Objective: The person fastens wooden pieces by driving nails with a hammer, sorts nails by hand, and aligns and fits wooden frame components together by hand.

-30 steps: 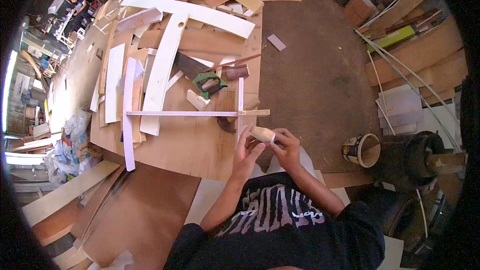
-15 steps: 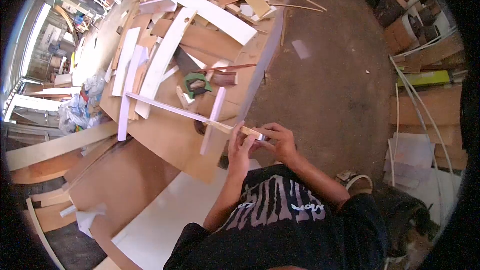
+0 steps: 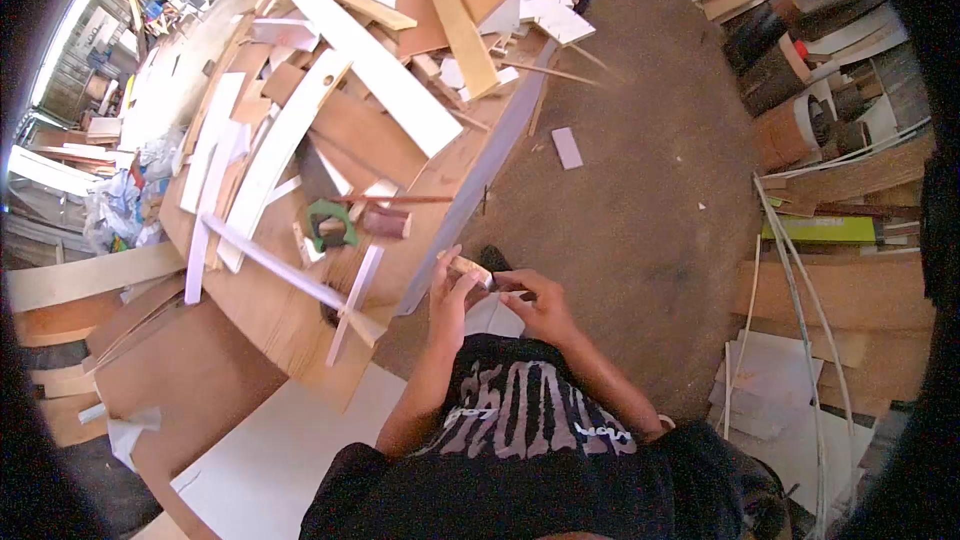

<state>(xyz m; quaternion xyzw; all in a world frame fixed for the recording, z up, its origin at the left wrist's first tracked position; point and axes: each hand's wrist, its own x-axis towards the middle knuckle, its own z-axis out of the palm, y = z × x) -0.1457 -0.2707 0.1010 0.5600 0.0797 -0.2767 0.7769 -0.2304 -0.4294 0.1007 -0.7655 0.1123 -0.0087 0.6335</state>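
Note:
My left hand [image 3: 450, 305] is closed around a short wooden block [image 3: 466, 267], thumb on the near side and fingers behind. The block has a light brown face and a pale, shiny end. My right hand [image 3: 538, 308] has its fingers curled in a pinch at that pale end; exactly what the fingertips grip is partly hidden. Left of my hands, at the table corner, lies a frame of thin strips [image 3: 283, 265] with a crosspiece [image 3: 355, 305]. Farther back on the table are a handsaw with a green handle [image 3: 331, 226] and a dark reddish-brown block [image 3: 387, 222].
The wooden table [image 3: 330, 365] holds long white boards [image 3: 370, 60] and piled offcuts. A pale panel [image 3: 280, 455] lies below it at the left. Brown floor [image 3: 630, 200] with a small pale piece [image 3: 567, 148] stretches right, toward stacked boards [image 3: 840, 290] and thin strips [image 3: 790, 240].
My view has turned, and both hands with the block are now off the table edge, apart from the strip frame. Earlier the block was at the frame's right end.

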